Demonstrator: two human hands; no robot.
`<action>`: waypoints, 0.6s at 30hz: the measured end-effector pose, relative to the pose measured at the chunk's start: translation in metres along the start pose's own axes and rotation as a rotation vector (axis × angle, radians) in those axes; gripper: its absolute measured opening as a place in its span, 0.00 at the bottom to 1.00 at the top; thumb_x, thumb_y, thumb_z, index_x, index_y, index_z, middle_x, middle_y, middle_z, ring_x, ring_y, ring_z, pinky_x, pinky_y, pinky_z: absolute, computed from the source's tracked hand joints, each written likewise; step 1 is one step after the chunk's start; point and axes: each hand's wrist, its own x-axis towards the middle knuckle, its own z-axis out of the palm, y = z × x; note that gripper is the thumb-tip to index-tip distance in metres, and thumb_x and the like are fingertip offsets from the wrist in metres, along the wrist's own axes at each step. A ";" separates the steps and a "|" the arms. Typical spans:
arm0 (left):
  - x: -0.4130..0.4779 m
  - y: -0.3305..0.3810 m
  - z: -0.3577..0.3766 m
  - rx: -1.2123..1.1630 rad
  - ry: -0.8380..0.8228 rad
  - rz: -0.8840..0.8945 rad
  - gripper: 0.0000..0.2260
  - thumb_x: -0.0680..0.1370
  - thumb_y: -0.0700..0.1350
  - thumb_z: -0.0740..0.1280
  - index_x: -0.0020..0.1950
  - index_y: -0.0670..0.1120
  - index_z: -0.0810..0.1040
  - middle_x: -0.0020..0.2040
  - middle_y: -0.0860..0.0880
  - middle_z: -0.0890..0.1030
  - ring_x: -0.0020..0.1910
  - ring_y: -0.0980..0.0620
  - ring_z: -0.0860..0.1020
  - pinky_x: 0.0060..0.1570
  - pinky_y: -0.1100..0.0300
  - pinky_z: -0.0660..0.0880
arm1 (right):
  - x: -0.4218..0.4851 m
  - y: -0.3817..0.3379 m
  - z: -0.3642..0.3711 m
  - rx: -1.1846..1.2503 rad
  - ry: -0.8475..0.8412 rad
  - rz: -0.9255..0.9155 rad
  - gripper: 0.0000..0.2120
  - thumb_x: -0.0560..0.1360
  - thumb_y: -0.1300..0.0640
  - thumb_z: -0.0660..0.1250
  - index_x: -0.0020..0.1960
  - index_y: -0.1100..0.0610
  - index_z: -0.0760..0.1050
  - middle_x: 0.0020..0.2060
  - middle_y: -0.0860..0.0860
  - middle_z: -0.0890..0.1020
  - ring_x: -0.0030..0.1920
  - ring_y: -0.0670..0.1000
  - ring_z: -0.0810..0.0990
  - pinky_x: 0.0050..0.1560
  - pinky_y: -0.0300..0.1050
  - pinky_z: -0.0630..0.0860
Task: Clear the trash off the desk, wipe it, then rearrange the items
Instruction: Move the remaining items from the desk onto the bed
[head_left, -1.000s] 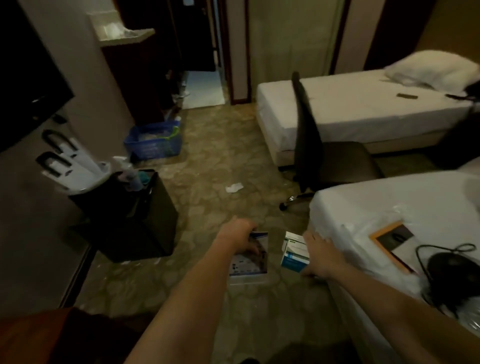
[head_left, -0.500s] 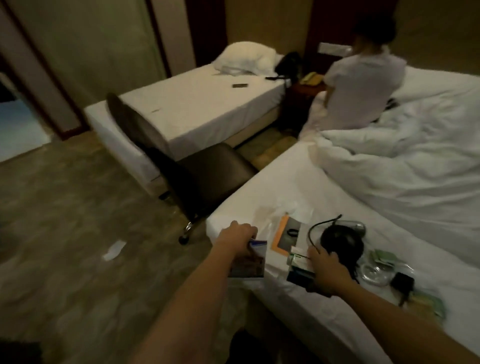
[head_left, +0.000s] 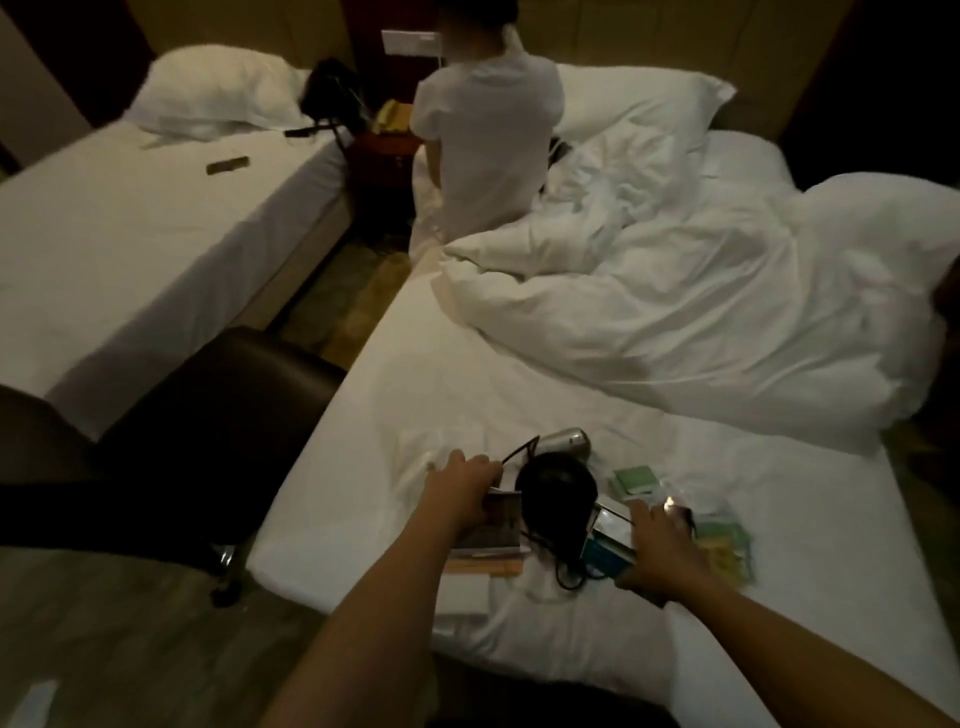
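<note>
View swings from floor to near bed (head_left: 363, 415). Both hands now over its near corner. Left hand (head_left: 467, 488) grips printed booklet (head_left: 501, 522), low over orange-edged card (head_left: 488, 565). Right hand (head_left: 660, 543) clutches blue-white box (head_left: 607, 540), just right of black hair dryer (head_left: 558, 493). Desk out of view. Likely meaning: desk items parked on bed ahead of wiping, neither yet released.
</note>
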 end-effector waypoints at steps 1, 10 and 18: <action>0.013 0.003 -0.001 0.009 -0.014 0.001 0.14 0.76 0.49 0.67 0.58 0.47 0.70 0.59 0.46 0.72 0.61 0.43 0.67 0.48 0.49 0.71 | 0.010 0.006 -0.005 0.005 -0.010 0.012 0.45 0.64 0.44 0.76 0.72 0.54 0.54 0.69 0.55 0.62 0.69 0.61 0.62 0.60 0.52 0.71; 0.132 0.008 -0.019 0.009 -0.014 -0.088 0.15 0.77 0.49 0.66 0.63 0.48 0.71 0.60 0.48 0.73 0.61 0.44 0.67 0.43 0.53 0.70 | 0.125 0.048 -0.041 0.016 -0.107 0.051 0.43 0.68 0.42 0.72 0.72 0.53 0.50 0.66 0.56 0.64 0.64 0.60 0.65 0.56 0.52 0.71; 0.184 -0.008 -0.015 0.008 0.032 -0.100 0.12 0.79 0.46 0.63 0.62 0.51 0.71 0.57 0.50 0.75 0.57 0.47 0.74 0.40 0.56 0.67 | 0.184 0.057 -0.044 0.062 -0.101 0.034 0.39 0.74 0.48 0.67 0.74 0.55 0.46 0.64 0.58 0.61 0.62 0.61 0.62 0.55 0.55 0.70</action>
